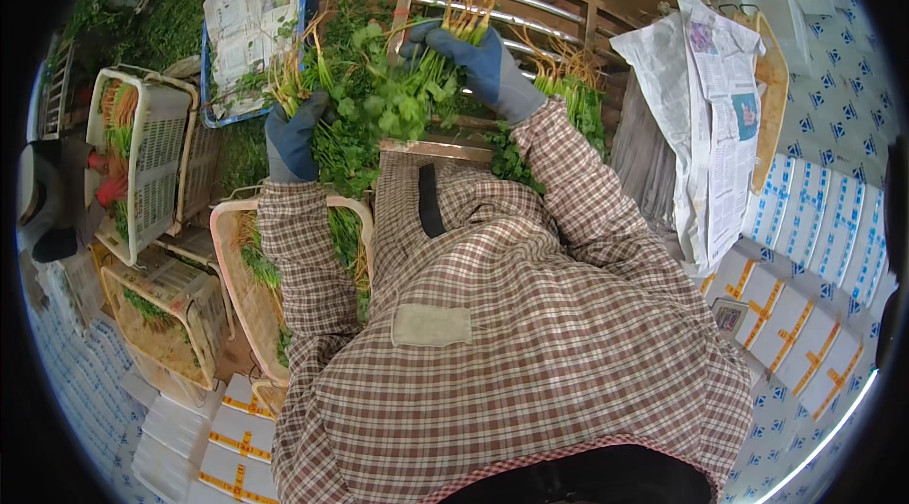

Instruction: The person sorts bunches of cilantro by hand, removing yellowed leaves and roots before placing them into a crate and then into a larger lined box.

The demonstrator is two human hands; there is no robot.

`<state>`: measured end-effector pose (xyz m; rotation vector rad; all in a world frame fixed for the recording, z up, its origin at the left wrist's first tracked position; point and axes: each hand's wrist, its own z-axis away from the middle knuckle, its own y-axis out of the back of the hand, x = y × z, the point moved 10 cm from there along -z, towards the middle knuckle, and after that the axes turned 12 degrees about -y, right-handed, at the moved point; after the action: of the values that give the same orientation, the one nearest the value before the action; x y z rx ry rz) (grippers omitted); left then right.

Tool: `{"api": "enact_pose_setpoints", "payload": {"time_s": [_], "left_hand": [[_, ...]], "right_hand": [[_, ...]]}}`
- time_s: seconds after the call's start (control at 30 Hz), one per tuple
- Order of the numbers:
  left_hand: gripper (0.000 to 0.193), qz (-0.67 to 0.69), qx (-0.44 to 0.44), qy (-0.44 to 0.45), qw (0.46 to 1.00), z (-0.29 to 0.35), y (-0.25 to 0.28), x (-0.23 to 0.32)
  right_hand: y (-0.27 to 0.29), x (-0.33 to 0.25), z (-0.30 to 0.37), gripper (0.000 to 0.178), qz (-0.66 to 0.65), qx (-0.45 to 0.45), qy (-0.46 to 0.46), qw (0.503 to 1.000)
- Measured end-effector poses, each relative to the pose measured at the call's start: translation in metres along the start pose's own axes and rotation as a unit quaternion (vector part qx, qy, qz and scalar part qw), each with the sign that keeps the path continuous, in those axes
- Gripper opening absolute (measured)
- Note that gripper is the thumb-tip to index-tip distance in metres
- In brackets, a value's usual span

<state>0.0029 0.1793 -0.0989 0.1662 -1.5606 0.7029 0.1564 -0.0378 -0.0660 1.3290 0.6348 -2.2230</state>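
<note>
- Right hand [478, 64] is gripping a herb bunch [417, 92] just below its roots, which are pointing away from the person.
- Left hand [292, 140] is closing on loose herbs [303, 73] just left of it.
- Both are working above the rack [530, 7].

- leafy green herb bunch [402, 97] with pale orange roots, gripped, roots pointing to twelve o'clock
- second rooted bunch [301, 78], at nine o'clock of it, roots up

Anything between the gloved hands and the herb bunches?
Nothing visible. The right hand is already closed around a leafy bunch with roots, and the left hand grips another bunch beside it. Both hold their bunches directly, glove on stems.
</note>
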Motion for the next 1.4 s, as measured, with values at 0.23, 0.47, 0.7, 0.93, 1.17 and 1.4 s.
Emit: {"api": "enact_pose_setpoints", "payload": {"time_s": [0.23,0.47,0.7,0.93,1.17,1.4], "left_hand": [[0.026,0.039,-0.005,0.067,0.997,-0.001,-0.033,-0.021],[0.026,-0.022,-0.033,0.069,0.997,0.015,-0.043,-0.006],[0.032,0.117,0.407,-0.028,0.905,0.039,0.177,0.016],[0.045,0.084,0.322,0.012,0.943,0.067,0.175,0.033],[0.038,0.192,0.024,-0.003,0.981,0.036,0.016,0.034],[0.024,0.124,0.069,0.010,0.990,0.025,-0.023,-0.007]], "right_hand": [[-0.033,0.034,0.000,0.034,-0.161,-0.043,-0.108,0.980],[-0.034,0.032,0.007,0.023,-0.026,0.051,-0.136,0.989],[0.010,0.022,-0.003,0.026,0.117,-0.043,0.103,0.987],[0.000,0.024,-0.017,0.050,-0.012,-0.018,-0.089,0.996],[-0.048,-0.001,-0.009,0.056,0.236,0.084,-0.100,0.963],[-0.092,0.024,-0.011,0.049,0.137,-0.013,0.012,0.990]]}}
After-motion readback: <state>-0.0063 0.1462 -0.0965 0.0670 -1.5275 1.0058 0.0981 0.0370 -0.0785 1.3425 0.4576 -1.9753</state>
